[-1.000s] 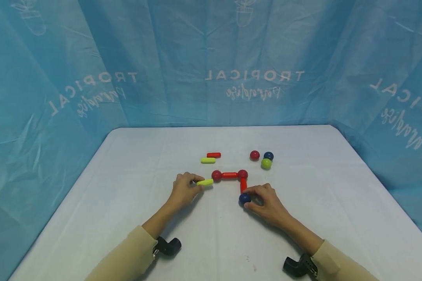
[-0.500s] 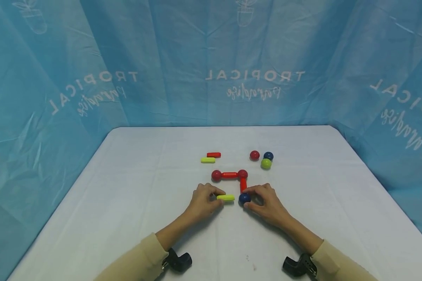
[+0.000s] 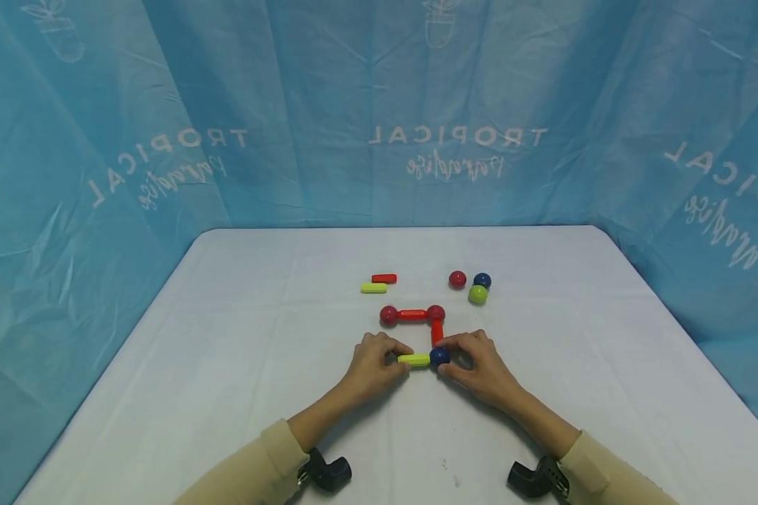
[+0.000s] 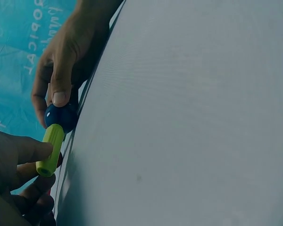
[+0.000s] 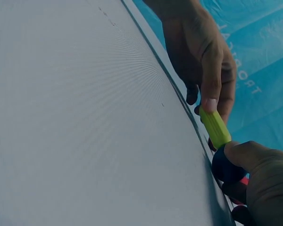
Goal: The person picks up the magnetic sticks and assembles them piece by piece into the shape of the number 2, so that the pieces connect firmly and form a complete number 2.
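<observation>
In the head view my left hand (image 3: 374, 366) pinches a yellow-green stick (image 3: 415, 360) between thumb and fingers. The stick's right end touches a dark blue ball (image 3: 439, 356), which my right hand (image 3: 482, 366) holds from the right side. From that ball a red stick (image 3: 437, 332) runs up to a red ball (image 3: 436, 313). Another red stick (image 3: 413, 315) links it to a second red ball (image 3: 388, 315) on the left. Both wrist views show the yellow-green stick (image 4: 50, 150) end-on against the blue ball (image 5: 226, 165).
Farther back on the white table (image 3: 278, 280) lie a loose red stick (image 3: 384, 278) and a yellow-green one (image 3: 374, 288). To their right are a red ball (image 3: 457, 280), a blue ball (image 3: 483, 280) and a green ball (image 3: 478, 294). A blue curtain (image 3: 328, 105) surrounds the table.
My left hand has moved right and nearer, carrying the yellow-green stick from beside the left red ball until it meets the blue ball. My right hand has stayed in place on that ball.
</observation>
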A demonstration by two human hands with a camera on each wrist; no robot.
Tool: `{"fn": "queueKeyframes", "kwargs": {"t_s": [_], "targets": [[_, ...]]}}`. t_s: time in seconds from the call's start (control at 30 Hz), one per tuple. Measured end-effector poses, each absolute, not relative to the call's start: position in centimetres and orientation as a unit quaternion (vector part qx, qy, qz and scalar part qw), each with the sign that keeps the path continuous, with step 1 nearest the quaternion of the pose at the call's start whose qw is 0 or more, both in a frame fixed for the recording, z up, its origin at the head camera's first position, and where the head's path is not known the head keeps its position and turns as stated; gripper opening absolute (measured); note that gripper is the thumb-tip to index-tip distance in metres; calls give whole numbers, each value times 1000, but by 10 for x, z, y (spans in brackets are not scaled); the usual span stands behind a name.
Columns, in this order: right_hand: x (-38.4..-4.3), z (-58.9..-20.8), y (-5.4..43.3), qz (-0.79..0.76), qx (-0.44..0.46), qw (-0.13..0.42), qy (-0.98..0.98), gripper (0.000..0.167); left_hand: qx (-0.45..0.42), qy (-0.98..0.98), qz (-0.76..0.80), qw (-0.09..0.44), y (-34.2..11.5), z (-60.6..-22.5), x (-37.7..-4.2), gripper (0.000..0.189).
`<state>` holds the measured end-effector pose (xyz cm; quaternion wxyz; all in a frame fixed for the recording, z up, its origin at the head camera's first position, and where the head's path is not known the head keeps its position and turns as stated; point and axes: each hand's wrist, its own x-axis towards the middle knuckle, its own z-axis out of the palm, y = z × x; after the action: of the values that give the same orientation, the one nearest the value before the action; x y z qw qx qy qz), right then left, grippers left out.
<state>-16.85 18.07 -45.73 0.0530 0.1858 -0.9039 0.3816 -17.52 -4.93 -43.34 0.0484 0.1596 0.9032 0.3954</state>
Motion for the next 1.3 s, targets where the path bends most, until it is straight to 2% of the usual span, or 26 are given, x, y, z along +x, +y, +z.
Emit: {"fn": "queueKeyframes", "kwargs": {"t_s": [0.73,1.07,1.3], "targets": [[-171,-458,189,384,190,62,-902,39,147,903,402,41,-43,-422,-183,25],[-173,-456,188,400,192,55,-894,40,131,913,386,-6,-27,-395,-236,30],[-170,-458,184,399,191,50,-895,41,133,940,313,16,-9,-394,-276,36]]}}
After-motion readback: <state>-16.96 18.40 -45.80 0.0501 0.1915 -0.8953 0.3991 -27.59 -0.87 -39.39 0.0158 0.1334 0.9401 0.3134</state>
